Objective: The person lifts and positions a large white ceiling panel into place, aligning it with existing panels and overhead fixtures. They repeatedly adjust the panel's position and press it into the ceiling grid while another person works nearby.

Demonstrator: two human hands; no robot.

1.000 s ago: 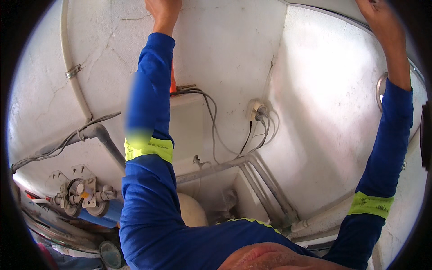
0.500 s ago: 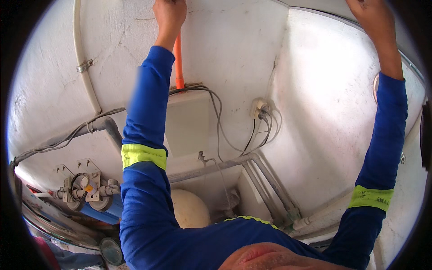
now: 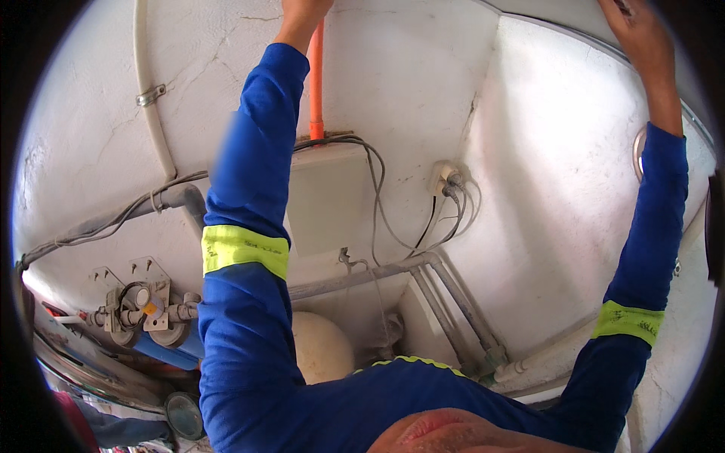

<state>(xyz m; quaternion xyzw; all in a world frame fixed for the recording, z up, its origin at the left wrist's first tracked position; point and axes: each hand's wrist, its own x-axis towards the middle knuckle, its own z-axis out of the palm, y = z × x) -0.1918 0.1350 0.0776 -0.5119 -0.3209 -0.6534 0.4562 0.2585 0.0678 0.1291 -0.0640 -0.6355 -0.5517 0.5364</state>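
The left hand and right hand are raised, their fingers cut off by the upper edge, so I cannot tell whether either is apart, together or clamped on something. The right is near a grey panel. Just behind the left hand, the orange pipe points nearly straight down, its long axis close to vertical, ending at a pale box. Lower are a cream rounded tank and blue canisters, contents hidden.

Left hand higher than just before, more cropped; orange pipe further uncovered
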